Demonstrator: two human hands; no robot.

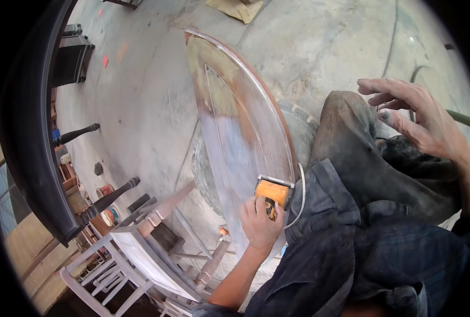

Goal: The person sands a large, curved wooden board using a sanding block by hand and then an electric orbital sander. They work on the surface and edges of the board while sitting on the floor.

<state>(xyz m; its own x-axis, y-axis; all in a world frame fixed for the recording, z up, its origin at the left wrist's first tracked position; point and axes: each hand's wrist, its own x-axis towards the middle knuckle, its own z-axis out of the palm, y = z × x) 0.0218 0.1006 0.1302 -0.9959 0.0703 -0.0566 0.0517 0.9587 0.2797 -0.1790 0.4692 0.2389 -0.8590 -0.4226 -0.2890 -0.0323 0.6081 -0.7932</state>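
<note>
My left hand point(260, 224) is wrapped round the top of an orange electric sander point(272, 192). The sander rests on the near part of a long, pointed wooden panel point(224, 132) with one curved edge. Pale bluish-white covers much of the panel; its far end shows yellowish and brown wood. A light cord point(302, 198) loops beside the sander along the panel's right edge. My right hand point(422, 119) is raised above my right leg, fingers apart and curled a little, with nothing in it. Dust and dark smudges mark its fingertips.
A round support point(206, 169) shows beneath the panel. To the left stand dark furniture with turned legs point(105, 203) and a pale wooden chair frame point(116, 274). A yellowish sack point(237, 8) lies on the far concrete floor. A green hose point(465, 119) runs behind my right wrist.
</note>
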